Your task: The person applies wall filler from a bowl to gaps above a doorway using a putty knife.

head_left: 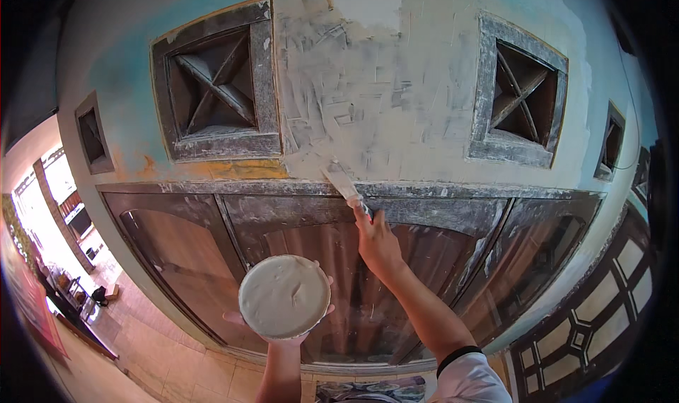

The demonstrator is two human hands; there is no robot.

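Observation:
My right hand (378, 242) is closed round the handle of a putty knife (344, 185). Its pale, putty-smeared blade lies against the wall just above the dark wooden window frame (424, 213). Low in front of the glass, my left hand (284, 339) holds up a round tub of putty (284, 296) from beneath, the fingertips showing at both sides of its rim. Off-white putty fills the tub nearly to the brim, with a shallow dent in its surface. Patchy grey and cream putty streaks cover the wall (375, 99) above the blade.
Wooden vents with crossed bars sit in the wall, a left vent (218, 81) and a right vent (522, 90). Curtained window panes (353, 276) are behind my hands. A dark panelled door (590, 311) stands at the right. Tiled floor (159, 353) runs left toward a bright opening.

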